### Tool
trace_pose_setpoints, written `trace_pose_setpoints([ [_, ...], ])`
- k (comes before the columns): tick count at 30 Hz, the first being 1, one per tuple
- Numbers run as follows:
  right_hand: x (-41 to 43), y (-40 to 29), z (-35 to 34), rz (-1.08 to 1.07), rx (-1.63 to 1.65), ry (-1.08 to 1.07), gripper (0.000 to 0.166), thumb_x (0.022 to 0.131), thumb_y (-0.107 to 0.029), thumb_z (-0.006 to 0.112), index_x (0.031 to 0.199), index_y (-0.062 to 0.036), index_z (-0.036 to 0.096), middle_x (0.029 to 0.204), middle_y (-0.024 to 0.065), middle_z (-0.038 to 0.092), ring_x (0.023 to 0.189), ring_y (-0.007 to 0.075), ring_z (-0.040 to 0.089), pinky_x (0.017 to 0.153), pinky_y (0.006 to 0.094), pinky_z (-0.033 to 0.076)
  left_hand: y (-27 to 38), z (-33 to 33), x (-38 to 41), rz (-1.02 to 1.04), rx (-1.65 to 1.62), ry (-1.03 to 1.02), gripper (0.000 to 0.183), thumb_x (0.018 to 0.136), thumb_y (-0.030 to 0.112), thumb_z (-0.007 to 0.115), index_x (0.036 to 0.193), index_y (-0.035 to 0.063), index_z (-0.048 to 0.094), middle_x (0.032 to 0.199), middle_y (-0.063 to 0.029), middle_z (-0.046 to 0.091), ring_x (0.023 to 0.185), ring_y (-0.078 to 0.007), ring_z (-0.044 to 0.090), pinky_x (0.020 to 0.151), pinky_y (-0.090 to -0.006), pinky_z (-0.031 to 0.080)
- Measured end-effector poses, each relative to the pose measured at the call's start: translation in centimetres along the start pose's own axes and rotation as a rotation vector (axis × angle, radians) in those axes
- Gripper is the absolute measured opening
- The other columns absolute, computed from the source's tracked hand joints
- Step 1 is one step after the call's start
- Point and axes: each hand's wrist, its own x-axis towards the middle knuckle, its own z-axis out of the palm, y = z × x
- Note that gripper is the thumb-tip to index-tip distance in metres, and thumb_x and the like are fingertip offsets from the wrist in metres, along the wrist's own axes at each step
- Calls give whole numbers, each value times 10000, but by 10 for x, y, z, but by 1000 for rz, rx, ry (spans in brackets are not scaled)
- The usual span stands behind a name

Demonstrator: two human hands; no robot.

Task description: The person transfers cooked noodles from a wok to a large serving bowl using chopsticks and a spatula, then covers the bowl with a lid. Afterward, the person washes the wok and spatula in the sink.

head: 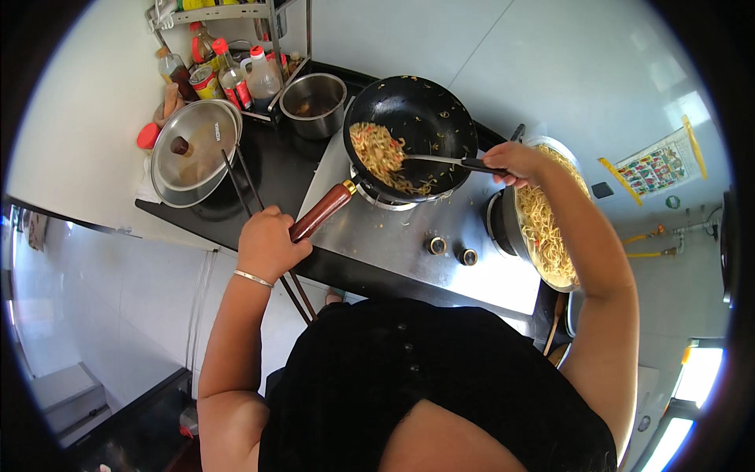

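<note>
My left hand (268, 242) grips the brown wooden handle (323, 212) of a black wok (448, 112) on the gas hob, and a pair of long dark chopsticks (246, 184) passes through the same hand. My right hand (512, 164) holds the black handle of a metal spatula (435, 159). The spatula's head is hidden in a heap of chopped food and noodle strands (374, 150) at the wok's left side. Bits of food cling to the wok's inner wall. Under my right forearm, a wide pan (524, 227) full of cooked noodles (545, 230) stands on the right burner.
Left of the wok stand a steel pot (314, 106) with some liquid and a pan under a glass lid (194, 147). Sauce bottles (236, 82) crowd a metal rack (212, 13) at the back left. Two hob knobs (437, 246) face my body. A wall rises behind the wok.
</note>
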Motion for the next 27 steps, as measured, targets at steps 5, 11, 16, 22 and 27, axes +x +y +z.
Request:
trace_pose_setpoints([
  [5,3,25,54,-137,308,68,197,869,-238,598,1018,-109,598,621,-15,508,449,34,366,366,184,219,-2,4,0,40,-37,58,234,565,228,656,623,7,603,665,-133,491,666,-312,528,613,-400,444],
  [11,0,49,105,-192,562,147,210,878,-219,595,1036,-80,596,644,-17,509,465,32,362,387,183,232,-4,5,-1,88,-77,24,242,602,226,670,631,0,589,652,-128,489,659,-304,527,602,-396,438],
  [16,-21,62,123,-213,636,148,260,885,-187,581,1112,-59,574,658,-13,497,472,29,346,403,179,232,-4,6,-1,73,-103,-20,274,622,256,687,618,5,576,653,-123,506,656,-293,539,596,-396,441],
  [22,-53,76,125,-279,822,192,241,899,-168,556,1107,-49,580,661,-4,487,452,27,321,389,175,231,-3,4,0,101,-153,-60,298,646,251,709,614,-5,560,594,-121,492,648,-283,517,574,-384,414],
  [27,-93,82,105,-357,851,229,278,911,-171,541,1161,-47,550,664,-1,484,450,25,319,378,165,228,-2,5,1,124,-189,-64,313,657,252,710,604,-8,543,590,-125,490,655,-286,511,581,-387,410],
])
